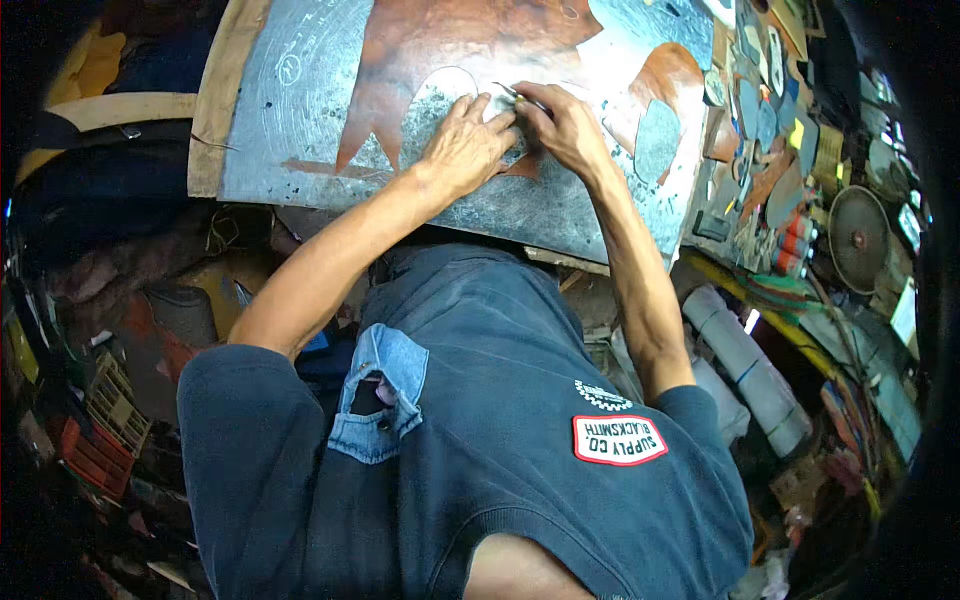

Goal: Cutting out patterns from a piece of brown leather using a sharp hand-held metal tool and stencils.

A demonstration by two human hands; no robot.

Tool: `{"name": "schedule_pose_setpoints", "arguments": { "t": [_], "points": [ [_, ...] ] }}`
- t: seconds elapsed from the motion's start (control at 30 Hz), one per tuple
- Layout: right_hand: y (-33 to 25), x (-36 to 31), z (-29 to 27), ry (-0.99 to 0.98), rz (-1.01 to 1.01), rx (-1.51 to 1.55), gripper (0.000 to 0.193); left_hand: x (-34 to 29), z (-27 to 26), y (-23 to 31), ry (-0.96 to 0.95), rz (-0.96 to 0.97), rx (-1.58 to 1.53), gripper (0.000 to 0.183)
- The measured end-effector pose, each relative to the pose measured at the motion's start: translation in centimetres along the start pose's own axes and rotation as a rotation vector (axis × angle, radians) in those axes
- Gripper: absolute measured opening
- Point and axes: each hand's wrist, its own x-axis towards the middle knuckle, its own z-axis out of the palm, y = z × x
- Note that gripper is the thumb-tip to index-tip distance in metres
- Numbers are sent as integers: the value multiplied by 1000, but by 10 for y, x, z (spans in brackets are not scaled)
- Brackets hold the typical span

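My left hand (468,143) lies with its fingers spread, pressing down beside a curved cut-out edge in a large brown leather sheet (480,35). What lies directly beneath the palm is hidden. Close by on its right, my right hand (565,125) is closed around a slim pointed tool (519,97). The tool's thin tip angles up and left, toward the leather; whether it is a knife or an awl I cannot tell. A brown leather scrap (522,166) shows just below my hands. At the right lies another brown leather piece (670,72), with a grey oval template (657,140) over it.
The work rests on a grey metal-topped table (290,120) with a wooden left edge (208,150). Several flat templates and leather scraps (768,130) crowd its right side. Beyond them stand a round dark disc (858,240) and a grey roll (748,370). A red crate (95,455) sits low at the left.
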Motion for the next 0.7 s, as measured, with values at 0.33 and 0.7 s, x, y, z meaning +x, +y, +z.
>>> {"name": "schedule_pose_setpoints", "arguments": {
  "t": [0.33, 0.7],
  "points": [
    [11, 34, 8, -191, -161, -76, 23, -2, -8, 9, -58, -158, -3, 42],
    [9, 29, 2, -230, -121, -116, 23, -1, -5, 7, -34, -147, 12, 38]
  ]
}}
